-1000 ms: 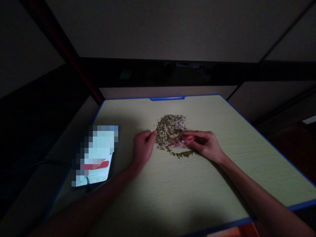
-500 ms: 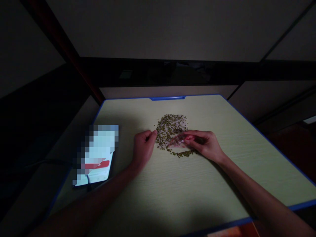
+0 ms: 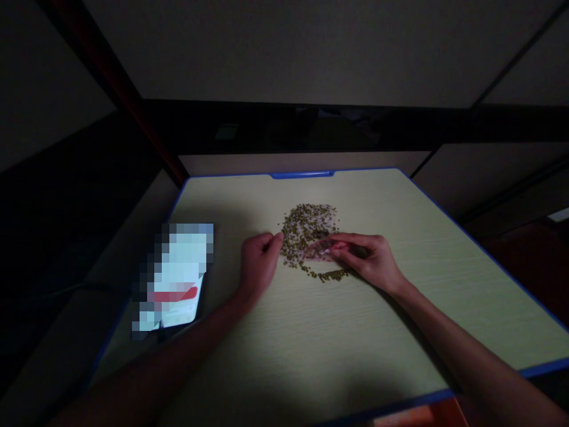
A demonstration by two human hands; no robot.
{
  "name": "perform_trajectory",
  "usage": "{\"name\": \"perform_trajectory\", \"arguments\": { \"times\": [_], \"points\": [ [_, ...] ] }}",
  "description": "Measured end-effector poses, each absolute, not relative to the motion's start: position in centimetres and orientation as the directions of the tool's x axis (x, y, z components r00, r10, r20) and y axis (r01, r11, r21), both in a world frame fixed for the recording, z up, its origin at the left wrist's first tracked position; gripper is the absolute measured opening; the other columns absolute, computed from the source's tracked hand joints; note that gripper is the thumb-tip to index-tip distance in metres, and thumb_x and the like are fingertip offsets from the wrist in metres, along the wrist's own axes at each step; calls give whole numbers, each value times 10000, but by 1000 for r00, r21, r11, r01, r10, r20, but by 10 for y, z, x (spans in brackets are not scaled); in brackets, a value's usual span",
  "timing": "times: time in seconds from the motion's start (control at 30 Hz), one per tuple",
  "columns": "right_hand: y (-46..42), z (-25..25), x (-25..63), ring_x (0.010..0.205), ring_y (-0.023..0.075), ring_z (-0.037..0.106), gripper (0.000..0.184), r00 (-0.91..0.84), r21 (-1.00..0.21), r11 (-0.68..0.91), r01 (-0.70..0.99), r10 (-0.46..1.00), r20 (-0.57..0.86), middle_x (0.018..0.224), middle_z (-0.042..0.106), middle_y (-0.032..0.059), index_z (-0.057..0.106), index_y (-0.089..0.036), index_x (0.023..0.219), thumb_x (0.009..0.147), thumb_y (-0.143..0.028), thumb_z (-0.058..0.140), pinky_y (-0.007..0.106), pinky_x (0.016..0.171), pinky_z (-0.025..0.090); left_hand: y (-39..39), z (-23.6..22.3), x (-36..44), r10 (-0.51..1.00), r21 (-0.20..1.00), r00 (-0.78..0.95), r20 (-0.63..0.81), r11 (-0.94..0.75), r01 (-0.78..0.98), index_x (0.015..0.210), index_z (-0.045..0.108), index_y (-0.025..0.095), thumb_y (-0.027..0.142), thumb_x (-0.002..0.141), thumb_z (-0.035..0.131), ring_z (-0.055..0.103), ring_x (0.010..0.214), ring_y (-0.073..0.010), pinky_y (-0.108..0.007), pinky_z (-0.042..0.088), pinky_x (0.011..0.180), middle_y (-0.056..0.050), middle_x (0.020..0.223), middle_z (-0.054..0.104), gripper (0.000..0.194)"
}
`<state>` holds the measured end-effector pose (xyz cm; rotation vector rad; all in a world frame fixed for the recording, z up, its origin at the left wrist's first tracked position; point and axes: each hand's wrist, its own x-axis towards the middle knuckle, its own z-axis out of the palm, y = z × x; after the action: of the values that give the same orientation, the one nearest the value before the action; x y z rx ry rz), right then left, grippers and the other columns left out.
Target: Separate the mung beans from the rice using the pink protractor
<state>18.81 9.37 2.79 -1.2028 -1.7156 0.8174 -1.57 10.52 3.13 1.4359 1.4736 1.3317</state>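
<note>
Small green seeds (image 3: 302,234), much like mung beans, lie in a loose heap over a pale patch mid-table. My left hand (image 3: 260,261) is closed in a fist at the heap's left edge, its thumb tip against the seeds; what it grips, if anything, is hidden. From the right, my right hand (image 3: 371,258) pinches a thin, see-through reddish piece (image 3: 317,250), perhaps plastic, between thumb and fingers. That piece spans the heap's lower right part. A curved line of loose seeds (image 3: 333,276) lies just in front of it.
A lit phone or tablet (image 3: 180,308) with a cable lies on the left of the blue-edged wooden table (image 3: 267,350). An orange object (image 3: 422,415) shows at the near edge. Dark panels (image 3: 284,53) rise behind.
The reddish piece in my right hand has shifted slightly and lies a little differently over the seeds. My left hand stays in place. The view has tilted very slightly.
</note>
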Motion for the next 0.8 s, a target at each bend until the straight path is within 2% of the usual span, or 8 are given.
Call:
{"name": "perform_trajectory", "arguments": {
  "times": [0.8],
  "points": [
    [91,31,185,597,126,655,252,-276,-813,464,351,881,384,737,733,63,710,-123,954,711,-145,647,219,576,536,104,32,-16,969,949,-162,187,-136,284,396,266,203,292,695,497,219,413,-68,-247,179,421,67,401,217,388]
  ]
}}
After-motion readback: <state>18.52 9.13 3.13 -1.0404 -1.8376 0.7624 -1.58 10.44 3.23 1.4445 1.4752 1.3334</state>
